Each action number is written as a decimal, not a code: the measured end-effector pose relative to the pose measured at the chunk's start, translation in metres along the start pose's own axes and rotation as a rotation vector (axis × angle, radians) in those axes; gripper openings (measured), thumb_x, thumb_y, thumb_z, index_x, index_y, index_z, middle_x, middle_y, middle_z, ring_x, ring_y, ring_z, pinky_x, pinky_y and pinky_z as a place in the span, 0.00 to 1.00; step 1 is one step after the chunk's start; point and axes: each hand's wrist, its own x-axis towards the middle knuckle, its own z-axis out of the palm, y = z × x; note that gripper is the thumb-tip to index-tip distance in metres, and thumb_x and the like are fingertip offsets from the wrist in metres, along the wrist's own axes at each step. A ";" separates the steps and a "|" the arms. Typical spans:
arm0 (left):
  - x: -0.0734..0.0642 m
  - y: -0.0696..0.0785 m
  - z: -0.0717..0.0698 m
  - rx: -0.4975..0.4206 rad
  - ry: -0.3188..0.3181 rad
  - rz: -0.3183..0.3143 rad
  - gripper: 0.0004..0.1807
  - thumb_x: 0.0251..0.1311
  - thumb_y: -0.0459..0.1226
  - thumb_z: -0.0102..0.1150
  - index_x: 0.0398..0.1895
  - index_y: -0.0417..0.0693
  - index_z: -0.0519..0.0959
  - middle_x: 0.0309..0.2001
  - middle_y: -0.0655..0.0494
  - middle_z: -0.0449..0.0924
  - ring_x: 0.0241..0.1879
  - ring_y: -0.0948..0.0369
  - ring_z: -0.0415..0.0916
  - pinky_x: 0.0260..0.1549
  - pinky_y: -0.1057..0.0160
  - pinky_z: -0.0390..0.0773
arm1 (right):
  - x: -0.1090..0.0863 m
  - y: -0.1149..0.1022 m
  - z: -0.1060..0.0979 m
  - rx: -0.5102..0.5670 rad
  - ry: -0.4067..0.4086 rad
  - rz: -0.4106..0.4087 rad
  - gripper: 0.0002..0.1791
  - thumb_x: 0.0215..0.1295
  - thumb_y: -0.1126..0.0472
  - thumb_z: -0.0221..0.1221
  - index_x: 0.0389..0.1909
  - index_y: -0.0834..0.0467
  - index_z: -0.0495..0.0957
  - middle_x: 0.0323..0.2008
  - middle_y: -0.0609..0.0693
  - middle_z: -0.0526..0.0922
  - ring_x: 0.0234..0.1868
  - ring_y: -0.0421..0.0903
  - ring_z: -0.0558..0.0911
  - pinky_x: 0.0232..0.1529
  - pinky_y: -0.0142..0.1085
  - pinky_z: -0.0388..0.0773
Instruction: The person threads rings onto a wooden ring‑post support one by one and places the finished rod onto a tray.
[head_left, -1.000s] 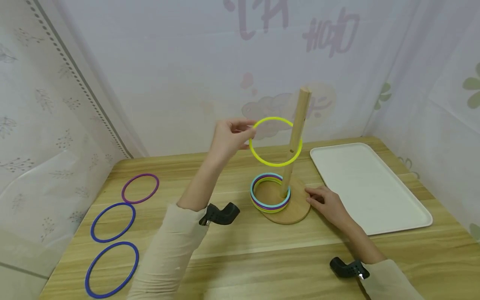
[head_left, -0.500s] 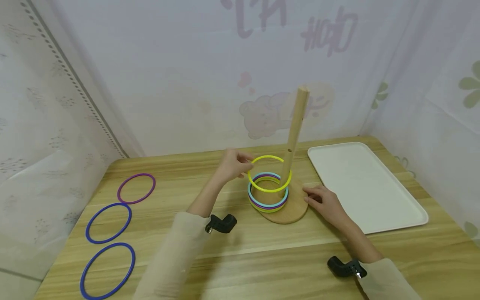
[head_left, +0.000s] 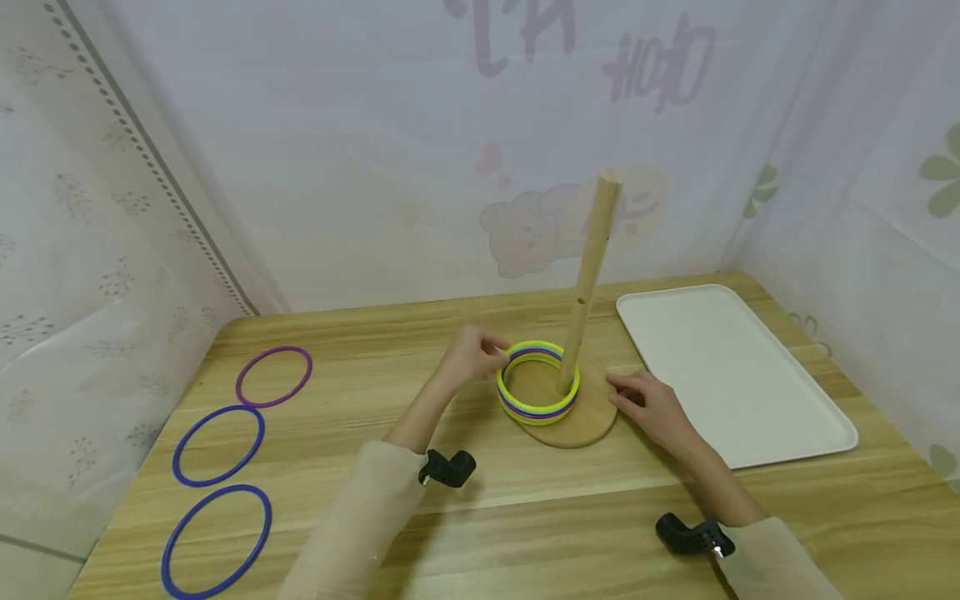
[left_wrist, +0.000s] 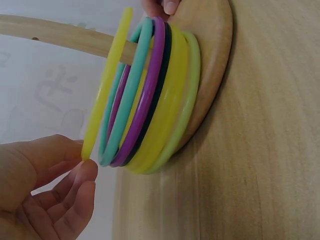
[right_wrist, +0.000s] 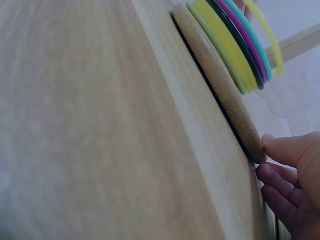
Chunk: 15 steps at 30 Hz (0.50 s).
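Observation:
My left hand (head_left: 472,357) pinches a yellow ring (left_wrist: 106,82) between thumb and fingers. The ring encircles the upright wooden post (head_left: 592,258), just above a stack of rings. In the left wrist view a small gap parts it from the turquoise ring (left_wrist: 132,95) on top of that stack. Below come a purple ring (left_wrist: 148,95), a dark ring (left_wrist: 162,75), yellow rings and a pale green one. They sit on the round wooden base (head_left: 596,412), left of centre around the post. Its right edge is gripped by my right hand (head_left: 652,408), thumb on top in the right wrist view.
A purple ring (head_left: 243,373) and two blue rings, one farther back (head_left: 176,456) and one nearer (head_left: 164,557), lie flat at the table's left. Right of the base is a white tray (head_left: 738,375). Patterned cloth (head_left: 360,167) stands behind the table.
My left hand has lowered the yellow ring down along the post, from about mid-height to just over the stacked rings. The right hand has stayed at the base's edge.

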 end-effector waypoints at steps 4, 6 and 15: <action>-0.002 0.001 0.001 0.007 0.002 0.012 0.09 0.51 0.27 0.62 0.37 0.35 0.82 0.24 0.47 0.78 0.21 0.56 0.77 0.16 0.67 0.76 | 0.000 0.000 0.000 0.003 0.007 -0.002 0.17 0.56 0.69 0.61 0.48 0.69 0.77 0.37 0.57 0.77 0.36 0.51 0.79 0.36 0.38 0.78; -0.002 0.001 0.001 0.006 -0.003 0.011 0.09 0.51 0.27 0.62 0.37 0.35 0.82 0.24 0.47 0.78 0.23 0.54 0.78 0.16 0.67 0.76 | -0.001 0.001 0.001 0.004 0.011 -0.008 0.17 0.56 0.69 0.61 0.48 0.70 0.77 0.37 0.57 0.77 0.36 0.51 0.79 0.35 0.38 0.78; -0.004 -0.007 -0.007 -0.044 -0.023 -0.005 0.09 0.53 0.28 0.60 0.38 0.34 0.81 0.28 0.48 0.77 0.24 0.56 0.76 0.21 0.65 0.78 | 0.000 0.001 0.000 0.003 0.006 -0.001 0.17 0.56 0.69 0.61 0.48 0.69 0.77 0.37 0.57 0.78 0.36 0.51 0.79 0.37 0.39 0.78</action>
